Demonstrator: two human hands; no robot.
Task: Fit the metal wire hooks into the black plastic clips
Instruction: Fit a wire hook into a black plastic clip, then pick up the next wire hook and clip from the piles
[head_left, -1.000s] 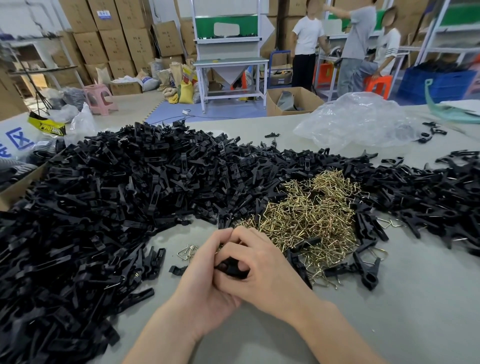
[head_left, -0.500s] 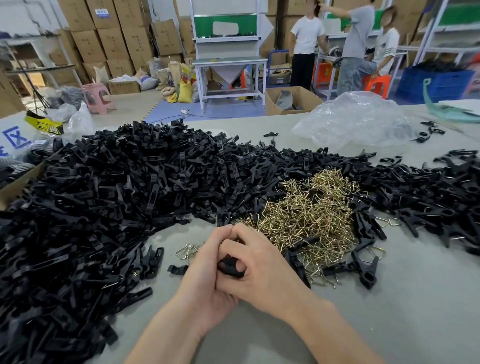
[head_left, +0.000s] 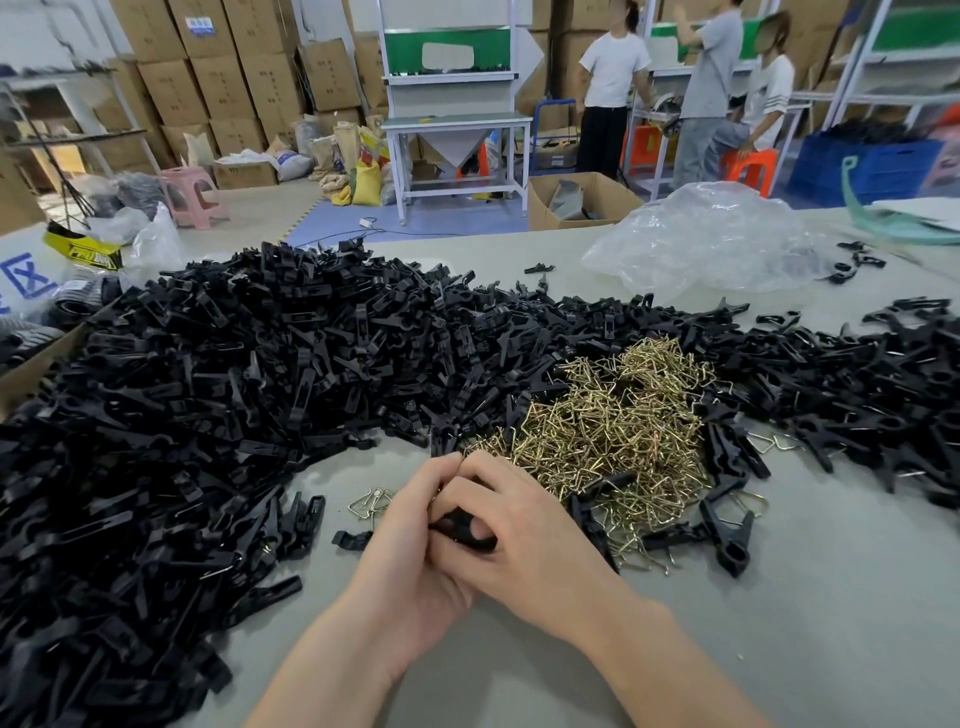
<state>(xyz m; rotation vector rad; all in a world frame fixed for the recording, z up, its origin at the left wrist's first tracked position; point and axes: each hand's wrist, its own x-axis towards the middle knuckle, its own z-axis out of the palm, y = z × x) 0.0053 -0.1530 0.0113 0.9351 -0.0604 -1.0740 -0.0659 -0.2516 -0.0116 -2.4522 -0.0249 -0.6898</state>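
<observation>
Grip closed on both sides: left hand (head_left: 410, 540) and right hand (head_left: 530, 540) curl together round one black plastic clip (head_left: 462, 526), probably bracing it for a hook. Clip shows only as a dark sliver where the hands meet. Any hook inside is hidden. Wire hook heap (head_left: 608, 436) lies just beyond the knuckles and clip pile (head_left: 208, 415) to the left, both handy for picking.
</observation>
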